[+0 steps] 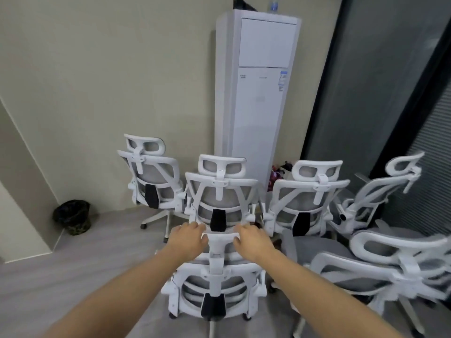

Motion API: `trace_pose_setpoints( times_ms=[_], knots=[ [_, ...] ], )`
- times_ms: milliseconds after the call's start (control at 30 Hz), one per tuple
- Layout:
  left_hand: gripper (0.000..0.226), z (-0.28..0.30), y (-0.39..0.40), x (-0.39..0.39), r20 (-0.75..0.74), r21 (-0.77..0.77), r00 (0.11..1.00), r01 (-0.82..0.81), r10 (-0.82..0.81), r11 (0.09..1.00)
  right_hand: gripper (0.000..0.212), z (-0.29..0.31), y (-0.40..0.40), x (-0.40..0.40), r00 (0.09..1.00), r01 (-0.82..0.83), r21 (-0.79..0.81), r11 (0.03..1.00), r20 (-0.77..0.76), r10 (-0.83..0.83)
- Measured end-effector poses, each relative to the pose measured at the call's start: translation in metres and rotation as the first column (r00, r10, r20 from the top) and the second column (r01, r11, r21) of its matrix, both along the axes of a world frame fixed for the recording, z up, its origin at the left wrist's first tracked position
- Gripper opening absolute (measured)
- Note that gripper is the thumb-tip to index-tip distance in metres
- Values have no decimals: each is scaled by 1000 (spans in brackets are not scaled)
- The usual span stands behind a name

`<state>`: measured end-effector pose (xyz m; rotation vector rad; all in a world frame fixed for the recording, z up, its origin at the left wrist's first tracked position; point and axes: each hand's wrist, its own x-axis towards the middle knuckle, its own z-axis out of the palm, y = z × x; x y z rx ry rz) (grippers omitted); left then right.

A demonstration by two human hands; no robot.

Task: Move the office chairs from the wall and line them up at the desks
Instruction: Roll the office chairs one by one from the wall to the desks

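Several white-framed office chairs with grey mesh backs stand clustered near the wall, their backs towards me. The nearest chair [216, 286] is right in front of me. My left hand [189, 240] grips the left end of its headrest and my right hand [253, 240] grips the right end. Behind it stand a middle chair [220, 191], a left chair [151, 176] and a right chair [312, 196]. Another chair [380, 262] is close at my right, blurred. One more chair [380, 193] leans by the dark partition.
A tall white floor air conditioner [258, 93] stands against the beige wall behind the chairs. A black waste bin [73, 217] sits in the left corner. A dark glass partition [390, 93] runs along the right. Grey floor lies open to my left.
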<state>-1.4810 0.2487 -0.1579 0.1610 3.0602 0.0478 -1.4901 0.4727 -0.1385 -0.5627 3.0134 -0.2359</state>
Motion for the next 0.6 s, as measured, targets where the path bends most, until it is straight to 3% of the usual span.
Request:
trace_pose_setpoints(
  times_ms=[133,267,400,600],
  knots=[
    [47,-31,1,-35,60,53,998,10,-13,999,37,-18,2,-44,996,-86,32,996,36,85],
    [46,-46,6,-52,105,7,994,-16,15,1000,43,-35,4,-78,978,-187,25,982,101,183],
    [78,-52,17,-54,27,-2,999,-47,47,999,55,-57,7,-100,940,-302,21,953,175,294],
    [63,-78,24,-42,-120,8,983,-141,141,990,73,-87,16,-102,944,-328,12,944,13,328]
  ],
)
